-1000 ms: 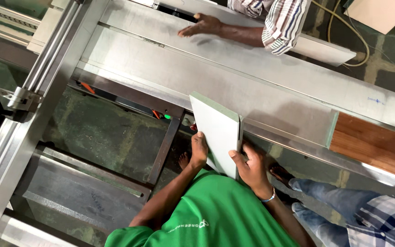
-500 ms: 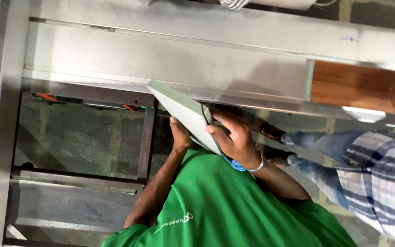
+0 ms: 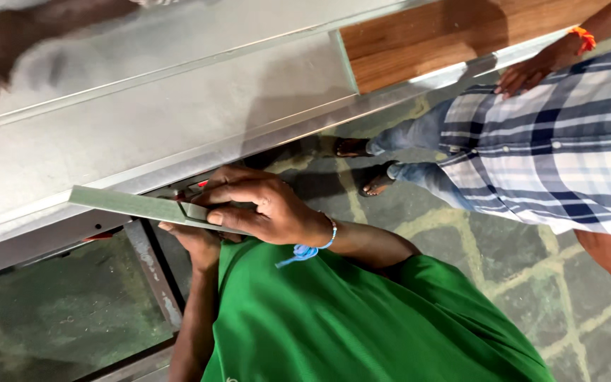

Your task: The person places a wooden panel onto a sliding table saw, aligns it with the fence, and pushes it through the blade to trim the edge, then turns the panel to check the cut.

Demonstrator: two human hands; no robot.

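Two hands are on the one thing that matters in the head view — a thin pale-green panel, seen almost edge-on, held level just off the near edge of the long grey metal tabletop. I judge it stiff and fairly light: it keeps a straight line along its whole length with no sag, though the smooth face looks slippery and the thin edge could chip if knocked against the metal. The near end is where I would take hold, gripping across the thickness. My right hand lies on top there, fingers curled and pressed down onto the upper face, thumb tucked against the edge. My left hand sits underneath, mostly hidden, fingers closed up against the underside — so the panel is pinched between the two. A wood-grain board lies further along the tabletop, and another person in a checked shirt stands just beside it.
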